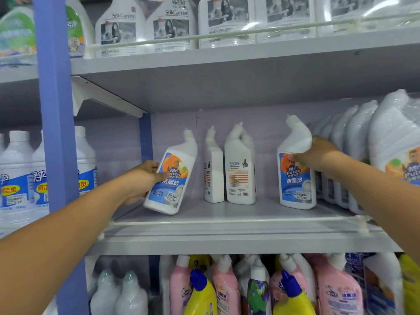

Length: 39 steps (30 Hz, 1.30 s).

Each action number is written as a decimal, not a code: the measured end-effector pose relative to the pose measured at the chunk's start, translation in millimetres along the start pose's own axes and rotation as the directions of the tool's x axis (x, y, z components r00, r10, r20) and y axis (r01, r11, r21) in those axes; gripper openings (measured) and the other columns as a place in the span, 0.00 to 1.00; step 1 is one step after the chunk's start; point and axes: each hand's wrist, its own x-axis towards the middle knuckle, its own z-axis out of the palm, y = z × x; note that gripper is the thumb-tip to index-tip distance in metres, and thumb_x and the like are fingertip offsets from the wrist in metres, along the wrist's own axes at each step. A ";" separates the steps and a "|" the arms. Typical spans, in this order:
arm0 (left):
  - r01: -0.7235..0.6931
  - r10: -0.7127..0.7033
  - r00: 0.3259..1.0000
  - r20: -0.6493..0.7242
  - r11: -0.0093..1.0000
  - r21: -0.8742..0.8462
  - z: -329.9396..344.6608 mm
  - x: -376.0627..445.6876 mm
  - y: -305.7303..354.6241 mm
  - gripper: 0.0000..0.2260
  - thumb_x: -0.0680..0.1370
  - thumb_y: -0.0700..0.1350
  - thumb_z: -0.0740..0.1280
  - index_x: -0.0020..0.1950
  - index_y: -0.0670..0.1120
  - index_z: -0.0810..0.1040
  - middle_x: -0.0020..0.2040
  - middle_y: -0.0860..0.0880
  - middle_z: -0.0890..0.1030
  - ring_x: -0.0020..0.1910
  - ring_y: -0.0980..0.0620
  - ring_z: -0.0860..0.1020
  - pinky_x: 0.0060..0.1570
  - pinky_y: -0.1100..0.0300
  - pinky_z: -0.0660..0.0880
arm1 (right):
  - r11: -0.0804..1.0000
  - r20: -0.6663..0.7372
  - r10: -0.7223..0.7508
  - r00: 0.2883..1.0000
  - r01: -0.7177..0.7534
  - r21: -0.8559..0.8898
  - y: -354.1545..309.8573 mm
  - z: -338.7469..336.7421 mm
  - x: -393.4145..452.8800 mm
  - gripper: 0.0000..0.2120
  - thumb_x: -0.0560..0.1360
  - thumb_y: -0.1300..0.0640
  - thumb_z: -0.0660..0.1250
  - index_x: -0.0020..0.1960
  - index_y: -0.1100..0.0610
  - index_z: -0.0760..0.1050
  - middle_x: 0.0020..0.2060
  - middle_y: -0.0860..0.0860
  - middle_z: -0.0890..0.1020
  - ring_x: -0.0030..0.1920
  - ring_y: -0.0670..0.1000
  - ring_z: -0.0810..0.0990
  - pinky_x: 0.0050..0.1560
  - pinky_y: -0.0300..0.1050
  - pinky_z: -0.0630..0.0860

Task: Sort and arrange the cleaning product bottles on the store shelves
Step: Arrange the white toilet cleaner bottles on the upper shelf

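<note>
Left fingers [159, 176] curl round the lower-left side of the tilted bottle [171, 176], thumb across the label face. The left hand [143, 180] holds it from about 9 o'clock. The bottle's long axis leans toward 1 o'clock, neck up and right, label facing the camera. Whether its lower right corner rests on the shelf [227, 215] cannot be told; the left edge of the base looks lifted.

Right fingers [297, 156] wrap the shoulder of the upright bottle [296, 178], gripping from 3 o'clock just above the label. The right hand [316, 152] hides part of the neck base. This bottle stands vertical, base flat on the shelf, label forward, spout pointing to 11 o'clock.

Between the two held bottles stand the turned bottles [229, 171], upright, back and side labels outward, well apart from either hand. The wrapped row [354, 153] sits just beside the upright bottle at 3 o'clock.

Judgement: the deciding relation is the tilted bottle's axis against vertical. The left hand is the one placed to rotate it anticlockwise until the base seats flat. The turned bottles probably need facing forward afterwards; the left hand looks slightly nearer them.
</note>
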 end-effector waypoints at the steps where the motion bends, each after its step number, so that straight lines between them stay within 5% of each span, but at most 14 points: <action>1: -0.001 0.000 1.000 -0.018 1.000 -0.021 1.6 2.7 -3.6 0.16 0.81 0.44 0.70 0.67 0.44 0.72 0.58 0.44 0.85 0.52 0.43 0.85 0.48 0.46 0.82 | 1.000 -0.009 -0.002 1.000 0.002 -0.003 2.5 -0.3 1.7 0.09 0.76 0.57 0.75 0.51 0.59 0.78 0.40 0.55 0.85 0.37 0.52 0.83 0.35 0.44 0.77; 8: 0.023 0.000 0.995 -0.096 0.972 0.234 -4.5 13.0 -6.0 0.17 0.79 0.39 0.71 0.64 0.46 0.68 0.58 0.47 0.78 0.57 0.43 0.80 0.53 0.42 0.82 | 1.000 -0.005 -0.008 1.000 0.008 0.010 7.3 -0.3 11.3 0.07 0.77 0.58 0.74 0.48 0.58 0.77 0.39 0.54 0.84 0.36 0.51 0.82 0.33 0.42 0.75; 12: 0.094 -0.081 0.995 -0.066 0.973 0.211 -13.1 14.1 -3.8 0.20 0.79 0.38 0.72 0.66 0.46 0.68 0.61 0.45 0.79 0.58 0.42 0.82 0.55 0.41 0.82 | 1.000 -0.011 -0.029 1.000 0.029 -0.002 8.9 0.8 11.2 0.06 0.77 0.58 0.73 0.47 0.57 0.76 0.41 0.54 0.84 0.37 0.51 0.82 0.36 0.44 0.78; 15: 0.132 -0.100 0.985 -0.138 0.960 0.246 -13.6 11.0 5.9 0.30 0.76 0.40 0.75 0.73 0.46 0.64 0.64 0.47 0.77 0.59 0.43 0.80 0.57 0.44 0.80 | 1.000 -0.009 -0.011 1.000 0.011 -0.024 7.5 1.0 9.5 0.07 0.77 0.57 0.73 0.45 0.56 0.75 0.42 0.56 0.84 0.37 0.50 0.81 0.34 0.43 0.75; 16: 0.096 -0.018 0.966 -0.257 0.950 0.297 -11.6 8.1 12.1 0.34 0.74 0.43 0.78 0.74 0.46 0.63 0.65 0.46 0.75 0.60 0.42 0.78 0.56 0.47 0.78 | 1.000 -0.018 0.006 1.000 -0.006 -0.024 6.9 1.2 9.2 0.07 0.77 0.57 0.73 0.46 0.57 0.75 0.43 0.56 0.85 0.36 0.50 0.81 0.33 0.42 0.74; 18: -0.095 0.307 0.819 -0.484 0.906 0.413 -2.4 0.9 25.7 0.30 0.72 0.46 0.79 0.68 0.45 0.67 0.64 0.45 0.73 0.58 0.43 0.76 0.53 0.51 0.74 | 0.998 -0.052 0.051 0.997 -0.053 -0.022 3.0 1.7 7.9 0.09 0.77 0.57 0.73 0.52 0.60 0.76 0.45 0.58 0.84 0.36 0.51 0.80 0.31 0.42 0.72; 20: -0.299 0.494 0.733 -0.467 0.851 0.431 15.1 -8.0 41.0 0.19 0.73 0.48 0.76 0.57 0.50 0.71 0.56 0.48 0.77 0.50 0.45 0.78 0.50 0.52 0.75 | 0.997 -0.135 0.059 0.989 -0.066 -0.049 -5.1 -0.1 1.6 0.17 0.76 0.56 0.73 0.61 0.61 0.73 0.49 0.58 0.82 0.38 0.53 0.79 0.32 0.43 0.72; 24: -0.316 0.359 0.920 -0.155 0.917 0.244 53.0 -9.7 67.4 0.14 0.74 0.51 0.76 0.55 0.54 0.74 0.53 0.52 0.81 0.45 0.50 0.80 0.46 0.56 0.77 | 0.937 -0.356 -0.288 0.889 0.186 -0.294 -24.1 3.7 -16.2 0.26 0.75 0.52 0.72 0.70 0.57 0.70 0.65 0.60 0.72 0.61 0.62 0.75 0.55 0.52 0.74; 26: -0.280 0.309 0.950 -0.046 0.909 0.308 67.7 -1.1 75.5 0.19 0.74 0.54 0.75 0.62 0.51 0.75 0.58 0.52 0.81 0.50 0.49 0.82 0.53 0.55 0.79 | 0.911 -0.309 -0.398 0.864 0.332 -0.246 -37.2 10.7 -23.0 0.21 0.75 0.52 0.71 0.67 0.56 0.73 0.61 0.56 0.76 0.60 0.59 0.76 0.56 0.49 0.74; 30: -0.251 0.261 0.965 0.037 0.866 0.432 83.5 27.7 78.2 0.31 0.75 0.58 0.74 0.73 0.49 0.68 0.69 0.49 0.75 0.58 0.49 0.79 0.61 0.53 0.77 | 0.948 0.029 -0.269 0.963 0.270 -0.166 -66.1 32.4 -19.1 0.18 0.77 0.47 0.72 0.64 0.52 0.75 0.56 0.49 0.79 0.51 0.52 0.81 0.42 0.40 0.75; 34: -0.238 0.236 0.970 0.060 0.865 0.441 93.9 57.1 85.3 0.38 0.76 0.59 0.72 0.79 0.48 0.60 0.75 0.47 0.69 0.63 0.48 0.74 0.60 0.55 0.75 | 0.952 0.159 -0.205 0.966 0.234 -0.195 -70.5 51.1 8.8 0.26 0.76 0.42 0.72 0.68 0.53 0.73 0.62 0.50 0.80 0.49 0.51 0.82 0.49 0.45 0.79; 39: -0.144 0.158 0.987 0.005 0.885 0.442 109.6 79.6 95.0 0.33 0.74 0.61 0.73 0.72 0.52 0.62 0.67 0.48 0.73 0.57 0.44 0.78 0.47 0.46 0.84 | 0.955 0.280 -0.174 0.944 0.232 -0.186 -79.3 68.0 31.7 0.20 0.76 0.46 0.73 0.62 0.55 0.74 0.49 0.49 0.81 0.46 0.49 0.82 0.51 0.50 0.84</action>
